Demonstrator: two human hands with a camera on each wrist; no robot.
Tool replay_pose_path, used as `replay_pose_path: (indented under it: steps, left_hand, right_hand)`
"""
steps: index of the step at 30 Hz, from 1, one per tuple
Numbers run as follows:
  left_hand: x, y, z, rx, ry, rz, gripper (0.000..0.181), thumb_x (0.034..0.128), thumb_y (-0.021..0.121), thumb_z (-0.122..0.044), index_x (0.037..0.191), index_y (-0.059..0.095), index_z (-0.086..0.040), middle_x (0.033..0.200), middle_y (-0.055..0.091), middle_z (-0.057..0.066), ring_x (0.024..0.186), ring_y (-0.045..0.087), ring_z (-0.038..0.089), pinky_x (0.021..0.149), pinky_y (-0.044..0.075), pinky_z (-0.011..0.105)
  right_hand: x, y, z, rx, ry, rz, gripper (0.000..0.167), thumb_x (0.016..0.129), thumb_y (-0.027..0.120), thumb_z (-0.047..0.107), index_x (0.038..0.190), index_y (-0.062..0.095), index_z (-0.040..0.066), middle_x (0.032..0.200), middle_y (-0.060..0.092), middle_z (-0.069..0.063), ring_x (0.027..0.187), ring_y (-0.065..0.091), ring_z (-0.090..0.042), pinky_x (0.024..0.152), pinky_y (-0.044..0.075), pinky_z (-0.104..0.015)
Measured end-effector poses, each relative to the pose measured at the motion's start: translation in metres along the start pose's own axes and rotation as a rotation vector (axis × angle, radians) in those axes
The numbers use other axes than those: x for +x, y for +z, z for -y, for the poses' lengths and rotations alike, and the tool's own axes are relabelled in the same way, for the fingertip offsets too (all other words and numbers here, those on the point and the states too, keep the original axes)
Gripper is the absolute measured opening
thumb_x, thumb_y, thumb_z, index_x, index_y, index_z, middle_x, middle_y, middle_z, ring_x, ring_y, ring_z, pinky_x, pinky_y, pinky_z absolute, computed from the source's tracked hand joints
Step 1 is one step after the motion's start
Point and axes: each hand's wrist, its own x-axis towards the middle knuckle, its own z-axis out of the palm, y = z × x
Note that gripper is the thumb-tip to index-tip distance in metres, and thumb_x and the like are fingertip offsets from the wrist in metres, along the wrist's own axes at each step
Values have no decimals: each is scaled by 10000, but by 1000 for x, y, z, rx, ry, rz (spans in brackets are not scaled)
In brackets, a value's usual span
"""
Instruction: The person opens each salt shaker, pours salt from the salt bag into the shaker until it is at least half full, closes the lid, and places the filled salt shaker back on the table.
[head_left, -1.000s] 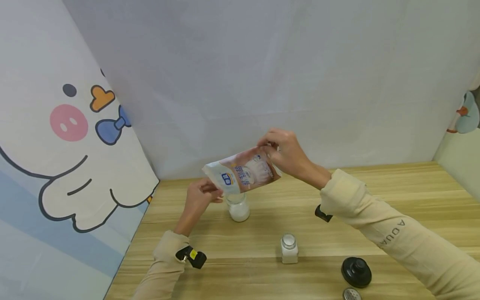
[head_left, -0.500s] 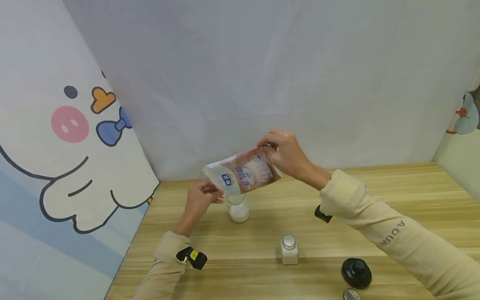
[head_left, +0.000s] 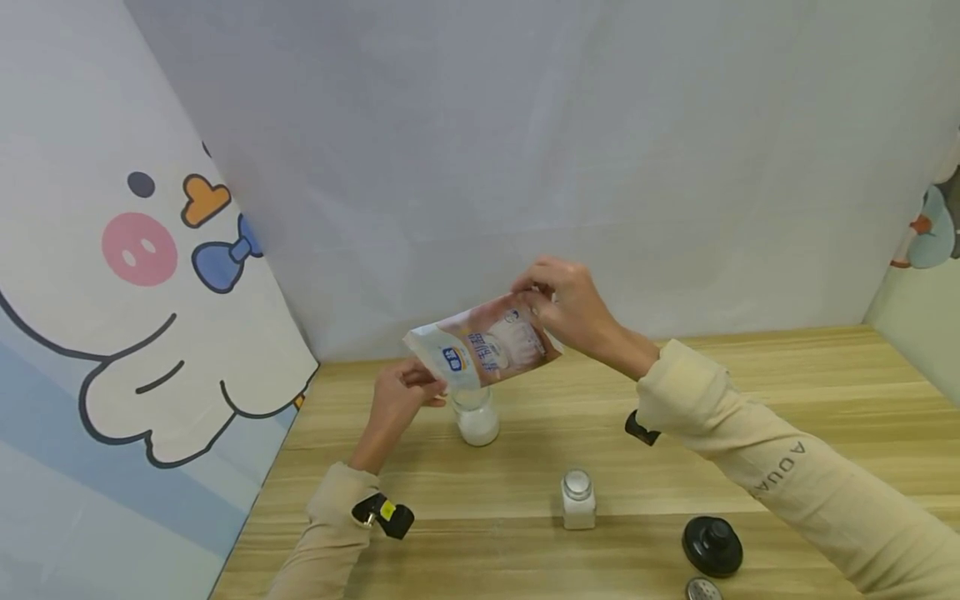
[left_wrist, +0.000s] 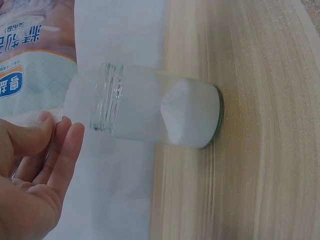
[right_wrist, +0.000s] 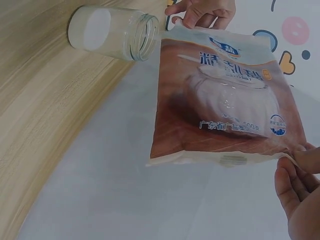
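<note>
There was room between the big jar [head_left: 477, 422] and small jar [head_left: 579, 503]. The bag [head_left: 487, 343] crowded the big jar's mouth.

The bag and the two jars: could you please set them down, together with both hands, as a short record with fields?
Left hand: pinches one end of the bag
Right hand: pinches a corner at the bag's other end
Bag: held tilted above the table
Large jar: upright, uncovered, partly filled with white contents
Small jar: upright, white contents
Nearby: round black knobbed piece, silver perforated lid
</note>
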Motion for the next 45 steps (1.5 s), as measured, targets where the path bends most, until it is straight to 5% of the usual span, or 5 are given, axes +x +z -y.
replay_pose_path:
  steps: [7,17,45]
  left_hand:
    - [1,-2,3,22,10,3,163,810,629,121,972,617,125,941,666,260,799,671,325,740,583,447]
    - [16,-6,28,-20,2,-15,189,789,664,111,974,628,100,925,678,228,754,675,267,679,600,369]
    - [15,-4,30,-32,20,-18,160,782,655,126,937,620,114,882,677,220,719,674,248,658,602,361]
  right_hand:
    - [2,1,1,3,1,2,69,828,657,-72,809,702,-23,761,626,-94,621,540,-138,528,484,-254]
    - [2,1,2,6,14,7,76,828,653,-78,813,702,-21,764,623,-93,623,537,-137,527,479,-254]
    - [1,1,3,14,4,-1,91,830,640,-94,830,705,-30,778,635,-109,626,552,-149,532,491,-264]
